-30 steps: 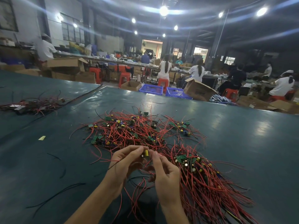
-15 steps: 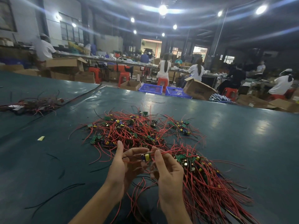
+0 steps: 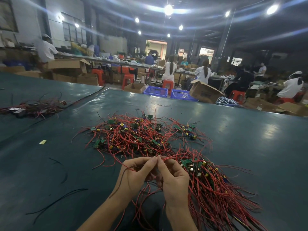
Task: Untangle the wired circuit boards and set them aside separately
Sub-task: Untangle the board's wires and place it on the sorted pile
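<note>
A tangled heap of small green circuit boards with red wires [image 3: 133,137] lies on the dark green table [image 3: 250,147]. To its right, a second bundle of wired boards [image 3: 213,185] lies with its wires more or less aligned. My left hand [image 3: 135,174] and my right hand [image 3: 173,179] are raised together just in front of the heap, fingertips meeting. Both pinch red wires [image 3: 170,157] that lead into the bundle at the right. Whatever board hangs on these wires is hidden behind my fingers.
Another pile of dark wired parts [image 3: 31,108] lies at the far left. Loose black wires [image 3: 56,200] and a yellow scrap [image 3: 42,142] lie on the table at the left. Beyond the far edge are cardboard boxes [image 3: 204,94], blue crates [image 3: 155,91] and seated workers.
The small board with the yellow part seen between my fingertips is no longer visible. My fingertips have closed together on the red wires, and my hands have turned inward.
</note>
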`<action>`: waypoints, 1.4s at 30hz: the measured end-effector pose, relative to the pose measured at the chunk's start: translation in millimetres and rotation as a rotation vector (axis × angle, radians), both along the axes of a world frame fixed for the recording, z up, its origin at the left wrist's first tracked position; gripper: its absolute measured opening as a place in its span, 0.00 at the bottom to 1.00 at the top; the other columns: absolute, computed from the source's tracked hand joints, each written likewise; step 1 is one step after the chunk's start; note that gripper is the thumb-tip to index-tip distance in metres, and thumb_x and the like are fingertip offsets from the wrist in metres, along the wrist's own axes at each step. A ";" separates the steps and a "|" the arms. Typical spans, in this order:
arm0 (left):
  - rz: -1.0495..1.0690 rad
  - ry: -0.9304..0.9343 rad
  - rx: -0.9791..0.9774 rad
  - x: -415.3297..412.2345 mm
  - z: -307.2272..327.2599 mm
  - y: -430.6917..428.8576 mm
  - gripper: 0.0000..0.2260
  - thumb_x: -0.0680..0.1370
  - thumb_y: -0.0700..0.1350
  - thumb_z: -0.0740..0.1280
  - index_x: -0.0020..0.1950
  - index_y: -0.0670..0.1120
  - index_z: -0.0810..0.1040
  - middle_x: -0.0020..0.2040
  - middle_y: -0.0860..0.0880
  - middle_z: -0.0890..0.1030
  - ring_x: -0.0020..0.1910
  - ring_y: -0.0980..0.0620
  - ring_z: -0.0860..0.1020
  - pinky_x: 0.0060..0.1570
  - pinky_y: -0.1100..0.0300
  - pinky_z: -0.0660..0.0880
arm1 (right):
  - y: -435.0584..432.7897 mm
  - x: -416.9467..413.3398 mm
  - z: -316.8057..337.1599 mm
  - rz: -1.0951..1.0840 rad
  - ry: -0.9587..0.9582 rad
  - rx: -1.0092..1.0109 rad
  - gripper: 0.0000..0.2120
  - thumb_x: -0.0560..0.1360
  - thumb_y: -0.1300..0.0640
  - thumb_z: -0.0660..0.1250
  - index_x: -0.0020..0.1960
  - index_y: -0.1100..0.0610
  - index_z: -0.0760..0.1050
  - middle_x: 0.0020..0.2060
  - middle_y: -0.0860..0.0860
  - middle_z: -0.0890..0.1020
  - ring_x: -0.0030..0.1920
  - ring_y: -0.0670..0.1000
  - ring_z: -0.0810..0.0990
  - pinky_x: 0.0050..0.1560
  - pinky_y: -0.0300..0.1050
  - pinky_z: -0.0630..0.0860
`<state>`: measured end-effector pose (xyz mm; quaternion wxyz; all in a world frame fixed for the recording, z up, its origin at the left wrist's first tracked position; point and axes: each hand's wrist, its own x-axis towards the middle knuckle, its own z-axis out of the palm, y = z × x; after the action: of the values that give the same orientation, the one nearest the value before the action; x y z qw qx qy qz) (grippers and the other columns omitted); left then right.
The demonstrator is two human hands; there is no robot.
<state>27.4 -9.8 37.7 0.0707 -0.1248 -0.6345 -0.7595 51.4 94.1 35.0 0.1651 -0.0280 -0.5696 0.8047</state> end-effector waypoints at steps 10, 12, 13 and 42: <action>-0.103 -0.092 0.131 -0.8 -1.0 -3.1 0.08 0.62 0.46 0.74 0.37 0.42 0.85 0.30 0.45 0.80 0.27 0.54 0.75 0.30 0.65 0.74 | 2.6 -3.0 -1.1 0.105 -0.122 -0.171 0.06 0.64 0.52 0.75 0.35 0.55 0.84 0.27 0.53 0.76 0.28 0.49 0.74 0.37 0.47 0.74; -0.082 -0.106 0.151 -1.4 -2.5 -3.0 0.09 0.62 0.47 0.75 0.37 0.42 0.85 0.31 0.44 0.80 0.29 0.52 0.76 0.32 0.64 0.75 | 2.7 -3.5 -0.9 0.110 -0.137 -0.185 0.07 0.63 0.53 0.75 0.37 0.56 0.85 0.33 0.58 0.78 0.34 0.54 0.74 0.37 0.47 0.72; -0.064 -0.117 0.159 -1.4 -3.5 -3.0 0.09 0.62 0.46 0.75 0.37 0.42 0.85 0.32 0.43 0.81 0.30 0.51 0.76 0.32 0.63 0.75 | 3.3 -4.0 -1.4 0.104 -0.144 -0.182 0.07 0.63 0.54 0.75 0.39 0.56 0.86 0.36 0.59 0.81 0.37 0.56 0.76 0.37 0.46 0.73; -0.072 -0.141 -0.079 4.7 6.5 -1.4 0.08 0.74 0.34 0.70 0.34 0.41 0.80 0.25 0.47 0.77 0.24 0.56 0.71 0.26 0.67 0.67 | 27.0 -8.3 7.7 -0.058 -0.236 -0.499 0.05 0.78 0.62 0.65 0.51 0.61 0.79 0.43 0.56 0.87 0.19 0.42 0.67 0.17 0.33 0.62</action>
<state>32.0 -11.1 44.2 -0.0065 -0.0965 -0.6624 -0.7429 43.2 121.1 42.8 0.1087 -0.1778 -0.3681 0.9061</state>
